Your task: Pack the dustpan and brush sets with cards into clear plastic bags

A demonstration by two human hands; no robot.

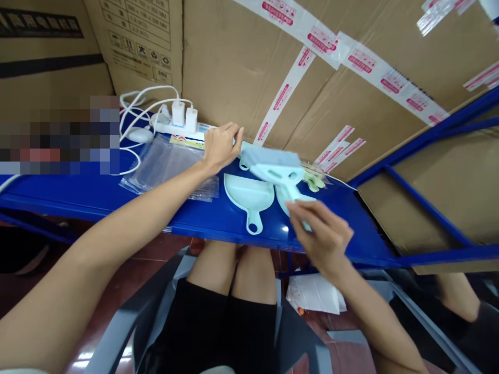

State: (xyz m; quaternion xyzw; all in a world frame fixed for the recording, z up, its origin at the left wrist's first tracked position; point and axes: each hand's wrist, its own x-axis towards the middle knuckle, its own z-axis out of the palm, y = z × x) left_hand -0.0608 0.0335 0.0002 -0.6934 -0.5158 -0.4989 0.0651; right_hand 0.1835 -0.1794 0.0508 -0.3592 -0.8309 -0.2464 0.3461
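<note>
Blue tabletop (351, 208) backed by cardboard boxes (234, 57), their seams and faces crossed by white tape (280, 104) printed in red. At left, clear plastic bags (159, 166) lie flat before a white power strip (195, 130) carrying two chargers (185, 115). The hands are well apart. Right hand (323, 228): closed on the handle of a pale green brush (278, 169), raised over the tabletop and blurred. Left hand (224, 148): fingers curled, near the strip's end — whether it grips anything cannot be told. Between them lies a pale green dustpan (249, 195), handle toward the front edge. Right: blue metal frame (429, 202). Below: grey chair (128, 317) and white bag (314, 293) — floor (152, 254) reddish, tiled.
</note>
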